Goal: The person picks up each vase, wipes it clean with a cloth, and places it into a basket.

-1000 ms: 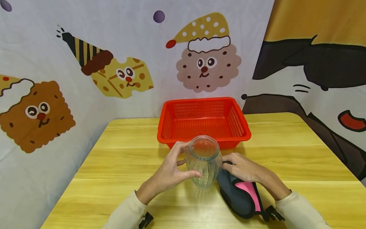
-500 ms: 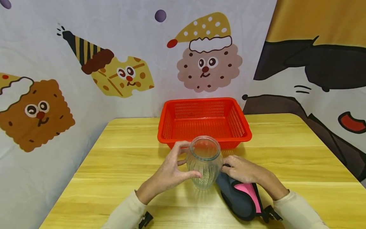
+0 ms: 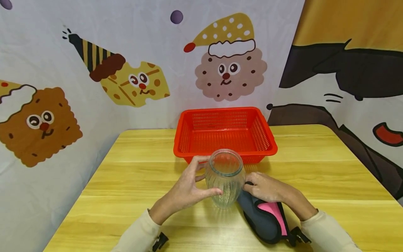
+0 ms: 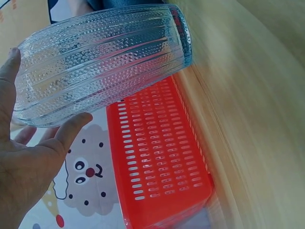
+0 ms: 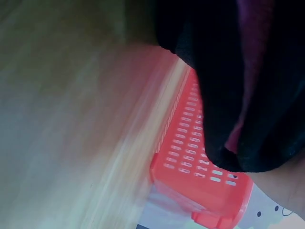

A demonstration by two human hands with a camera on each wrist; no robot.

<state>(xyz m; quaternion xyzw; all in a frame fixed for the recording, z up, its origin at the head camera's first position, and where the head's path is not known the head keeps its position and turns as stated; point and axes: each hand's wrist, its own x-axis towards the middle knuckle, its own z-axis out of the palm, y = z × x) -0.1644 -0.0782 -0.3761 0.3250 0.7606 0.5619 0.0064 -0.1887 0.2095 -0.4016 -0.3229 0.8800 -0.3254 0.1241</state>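
A clear ribbed glass vase (image 3: 225, 185) with a wide round mouth stands upright in front of the basket. My left hand (image 3: 185, 192) grips its left side, thumb across the front and fingers behind. The left wrist view shows the dimpled glass (image 4: 100, 62) between thumb and fingers. My right hand (image 3: 267, 187), with curled fingers, holds the far end of a soft dark grey item (image 3: 259, 218) with black edging and a pink panel, just right of the vase. Its fingertips are partly hidden. Dark fabric (image 5: 219, 95) fills much of the right wrist view.
A red perforated plastic basket (image 3: 177, 140) stands at the back of the wood-grain table (image 3: 132, 168), just beyond the vase. Behind it hangs a cloth (image 3: 145, 31) printed with cartoon biscuits and cheese.
My right hand has shifted slightly downward and back with the grey and pink item. My left hand keeps its grip on the vase, almost unmoved.
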